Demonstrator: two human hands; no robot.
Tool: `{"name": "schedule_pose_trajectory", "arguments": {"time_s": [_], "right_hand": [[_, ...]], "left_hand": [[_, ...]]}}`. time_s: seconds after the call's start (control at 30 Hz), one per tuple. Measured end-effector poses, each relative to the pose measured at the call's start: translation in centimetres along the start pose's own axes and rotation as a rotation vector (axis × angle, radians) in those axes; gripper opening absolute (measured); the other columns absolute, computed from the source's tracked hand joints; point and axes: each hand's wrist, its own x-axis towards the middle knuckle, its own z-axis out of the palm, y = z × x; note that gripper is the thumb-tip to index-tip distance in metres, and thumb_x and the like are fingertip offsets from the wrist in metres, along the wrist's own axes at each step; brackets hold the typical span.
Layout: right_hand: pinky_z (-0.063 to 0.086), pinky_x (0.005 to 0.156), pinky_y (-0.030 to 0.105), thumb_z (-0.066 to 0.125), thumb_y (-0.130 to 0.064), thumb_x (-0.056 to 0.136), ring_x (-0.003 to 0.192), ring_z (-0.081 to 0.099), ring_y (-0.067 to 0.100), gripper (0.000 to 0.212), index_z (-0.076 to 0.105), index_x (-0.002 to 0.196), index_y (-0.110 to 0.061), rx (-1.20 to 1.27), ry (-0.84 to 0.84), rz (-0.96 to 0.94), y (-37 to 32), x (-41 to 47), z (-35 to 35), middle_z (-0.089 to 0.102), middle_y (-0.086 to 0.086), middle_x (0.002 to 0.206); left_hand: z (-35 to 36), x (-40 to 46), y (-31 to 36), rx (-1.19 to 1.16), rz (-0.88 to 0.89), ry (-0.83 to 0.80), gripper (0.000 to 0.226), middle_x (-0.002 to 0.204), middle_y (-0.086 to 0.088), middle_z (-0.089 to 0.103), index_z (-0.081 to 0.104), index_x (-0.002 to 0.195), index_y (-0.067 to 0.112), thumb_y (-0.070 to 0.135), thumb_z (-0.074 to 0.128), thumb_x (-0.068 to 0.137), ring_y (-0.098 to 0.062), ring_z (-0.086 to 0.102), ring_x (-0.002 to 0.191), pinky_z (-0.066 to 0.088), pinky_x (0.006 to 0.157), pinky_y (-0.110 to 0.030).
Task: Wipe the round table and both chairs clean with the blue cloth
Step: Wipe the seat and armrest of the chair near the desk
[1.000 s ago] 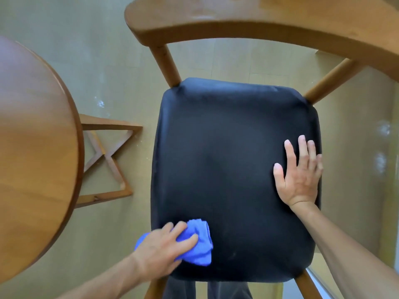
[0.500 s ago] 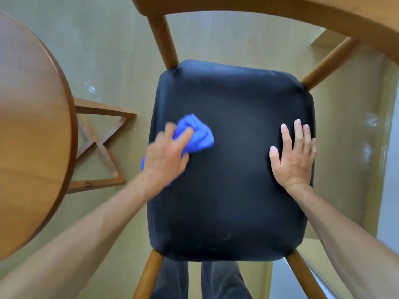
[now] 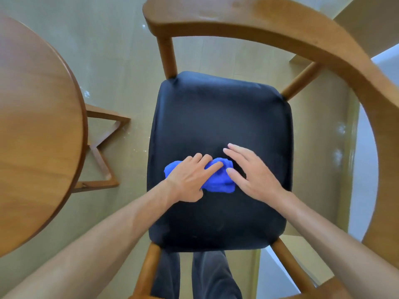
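A wooden chair with a curved backrest and a black padded seat stands below me. The blue cloth lies bunched on the middle of the seat. My left hand presses on the cloth's left part, fingers laid over it. My right hand rests beside it with spread fingers, its thumb touching the cloth's right edge. The round wooden table fills the left side of the view.
The table's crossed wooden base stands on the pale floor between table and chair. My dark trouser legs show under the seat's front edge. A white strip runs along the right.
My left hand slid the cloth from the seat's left side toward the middle and nearer me. My right hand left the seat's right edge and came in against the cloth.
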Motion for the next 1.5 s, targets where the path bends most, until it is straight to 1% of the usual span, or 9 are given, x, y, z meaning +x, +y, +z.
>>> {"name": "schedule_pose_trajectory", "arguments": {"time_s": [0.13,0.27,0.4,0.53,0.7,0.83,1.2,1.33,1.5], "right_hand": [[0.022,0.114,0.023,0.048,-0.034,0.088,0.133,0.037,0.015,0.059,0.045,0.142,-0.011,-0.044,-0.046,-0.105,-2.6,-0.1,2.3,0.045,0.006,0.146],[0.033,0.110,0.051,0.058,-0.036,0.078,0.133,0.041,0.029,0.069,0.044,0.141,-0.011,-0.196,-0.029,-0.188,-2.9,1.0,4.4,0.044,0.013,0.144],[0.035,0.106,0.053,0.068,-0.027,0.067,0.122,0.047,0.037,0.082,0.036,0.142,-0.022,-0.450,-0.074,-0.295,-3.8,1.9,6.4,0.044,0.016,0.143],[0.043,0.059,0.036,0.066,-0.012,0.059,0.069,0.052,0.030,0.068,0.045,0.123,-0.019,-0.550,0.121,-0.245,-3.2,2.4,6.0,0.060,0.011,0.099],[0.049,0.061,0.040,0.072,-0.016,0.060,0.086,0.052,0.032,0.065,0.053,0.123,-0.011,-0.395,0.184,0.101,0.6,1.3,2.7,0.053,0.009,0.116],[0.047,0.050,0.033,0.074,-0.019,0.064,0.075,0.050,0.027,0.076,0.045,0.134,-0.024,-0.351,0.165,0.107,-1.1,0.9,5.0,0.053,0.007,0.105],[0.039,0.060,0.033,0.063,-0.012,0.072,0.076,0.037,0.023,0.059,0.045,0.123,-0.036,-0.560,-0.453,-0.753,-1.9,-9.4,9.0,0.049,0.006,0.108],[0.044,0.057,0.032,0.071,-0.008,0.056,0.079,0.052,0.029,0.071,0.049,0.119,-0.034,-0.537,-0.156,-0.432,4.8,-4.1,2.5,0.045,0.008,0.112],[0.048,0.083,0.043,0.054,0.005,0.073,0.107,0.046,0.034,0.064,0.052,0.131,-0.022,-0.301,0.301,0.483,11.1,0.0,-3.7,0.044,0.011,0.122]], "left_hand": [[-1.3,-0.9,-1.8,-0.162,-0.133,-0.074,0.091,0.150,-0.006,0.029,0.029,0.148,0.022,0.054,0.044,0.064,-0.027,0.028,0.136,0.028,0.109,-0.041],[-1.4,-6.0,-3.8,-0.436,-0.495,0.006,0.094,0.146,0.001,0.033,0.030,0.148,0.021,0.056,0.033,0.061,-0.022,0.030,0.133,0.030,0.107,-0.035],[-0.8,-7.4,-3.8,-0.753,-0.621,-0.029,0.079,0.142,0.001,0.038,0.032,0.147,0.019,0.036,0.050,0.072,-0.016,0.035,0.130,0.032,0.107,-0.028],[-0.7,-7.4,-4.0,-0.582,-0.673,0.079,0.061,0.146,-0.004,0.036,0.035,0.145,0.013,0.010,0.048,0.086,-0.022,0.031,0.133,0.026,0.111,-0.031],[0.3,-8.2,-4.7,-0.423,-0.576,0.040,0.056,0.159,0.001,0.017,0.030,0.150,0.023,0.014,0.041,0.096,-0.017,0.014,0.145,0.022,0.115,-0.031],[1.6,-8.2,-4.7,-0.508,-0.575,0.055,0.058,0.160,0.002,0.015,0.039,0.147,0.023,-0.001,0.038,0.094,-0.016,0.011,0.146,0.023,0.113,-0.026],[2.6,-8.4,-4.6,-0.543,-0.622,0.078,0.063,0.160,0.006,0.013,0.041,0.146,0.026,-0.003,0.042,0.089,-0.012,0.010,0.146,0.039,0.107,-0.034],[2.7,-8.1,-4.1,-0.566,-0.657,0.091,0.064,0.160,0.006,0.014,0.042,0.145,0.025,-0.004,0.045,0.088,-0.014,0.012,0.146,0.038,0.108,-0.034],[3.0,-7.7,-3.5,-0.560,-0.694,0.113,0.063,0.160,0.005,0.016,0.044,0.145,0.022,-0.003,0.048,0.087,-0.015,0.009,0.147,0.037,0.109,-0.040]]}}
